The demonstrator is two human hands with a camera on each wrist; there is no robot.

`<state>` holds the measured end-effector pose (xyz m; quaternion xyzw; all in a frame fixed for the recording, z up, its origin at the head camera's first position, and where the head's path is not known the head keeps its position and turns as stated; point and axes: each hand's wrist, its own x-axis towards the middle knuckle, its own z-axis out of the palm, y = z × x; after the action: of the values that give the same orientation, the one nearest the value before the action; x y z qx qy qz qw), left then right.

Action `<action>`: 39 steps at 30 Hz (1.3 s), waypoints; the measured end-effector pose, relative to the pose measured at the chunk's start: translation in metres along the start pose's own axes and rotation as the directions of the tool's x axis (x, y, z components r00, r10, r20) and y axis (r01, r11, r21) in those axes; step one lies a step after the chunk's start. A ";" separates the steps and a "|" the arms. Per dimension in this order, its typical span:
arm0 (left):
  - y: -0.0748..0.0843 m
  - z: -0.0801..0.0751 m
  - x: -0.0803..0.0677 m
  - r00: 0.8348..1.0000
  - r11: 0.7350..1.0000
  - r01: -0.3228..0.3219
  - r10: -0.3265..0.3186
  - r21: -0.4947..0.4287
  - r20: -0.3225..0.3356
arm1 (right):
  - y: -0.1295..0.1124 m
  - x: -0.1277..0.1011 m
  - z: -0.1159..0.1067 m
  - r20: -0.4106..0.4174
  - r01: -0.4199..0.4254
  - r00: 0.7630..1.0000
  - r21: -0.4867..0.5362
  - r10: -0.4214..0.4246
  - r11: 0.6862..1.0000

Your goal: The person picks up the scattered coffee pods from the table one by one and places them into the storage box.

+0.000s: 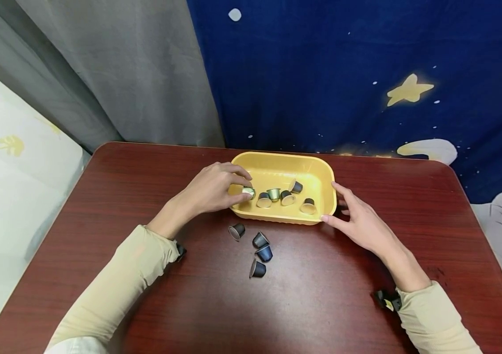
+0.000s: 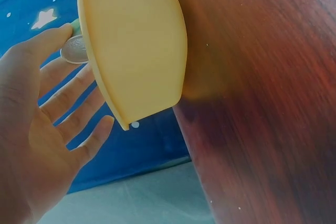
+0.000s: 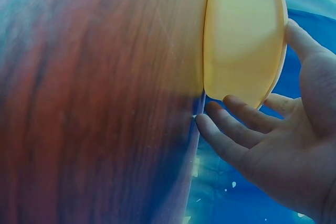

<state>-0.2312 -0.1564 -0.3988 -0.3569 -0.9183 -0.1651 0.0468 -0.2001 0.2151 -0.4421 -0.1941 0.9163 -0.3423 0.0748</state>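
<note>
With thumb and forefinger, my left hand [image 1: 221, 187] pinches a green coffee capsule [image 1: 248, 192] over the left end of a yellow tray [image 1: 286, 160]. In the left wrist view, the silvery lid of this capsule [image 2: 74, 51] shows just past the tray's rim. At the tray's right end, my right hand [image 1: 366, 223] touches the rim with thumb and fingertips, its fingers loosely extended. Inside the tray lie another green capsule [image 1: 274, 194] and several dark capsules, among them one at the right [image 1: 308, 206].
In front of the tray, several dark capsules lie on the reddish-brown table [image 1: 321, 305], including a blue one [image 1: 264, 252] and a black one [image 1: 257, 269]. Behind the table's back edge hang a grey curtain [image 1: 144, 69] and a blue curtain [image 1: 304, 73].
</note>
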 end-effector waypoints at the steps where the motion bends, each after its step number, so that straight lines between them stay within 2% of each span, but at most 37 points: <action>1: 0.000 0.000 0.001 1.000 1.000 0.001 -0.001 0.002 0.004 | 0.000 0.000 0.000 0.000 0.002 1.000 0.002 -0.002 1.000; 8: -0.002 0.003 0.009 1.000 1.000 0.001 -0.001 0.024 0.024 | 0.000 -0.001 -0.001 0.002 0.007 1.000 0.004 -0.007 1.000; 21: -0.003 0.008 0.021 0.999 0.996 -0.045 0.042 0.076 0.034 | 0.000 -0.001 0.000 0.008 0.007 1.000 0.007 -0.007 1.000; 34: -0.002 0.011 0.032 0.992 0.994 -0.048 0.035 0.101 0.121 | 0.000 0.000 0.001 0.010 0.010 1.000 0.006 -0.010 1.000; 39: 0.000 0.015 0.038 0.989 0.993 -0.070 0.057 0.092 0.136 | 0.000 0.000 0.000 0.008 0.005 1.000 0.007 -0.005 1.000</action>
<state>-0.2587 -0.1272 -0.4051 -0.3934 -0.9144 -0.0948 0.0081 -0.1997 0.2153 -0.4417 -0.1973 0.9143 -0.3449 0.0783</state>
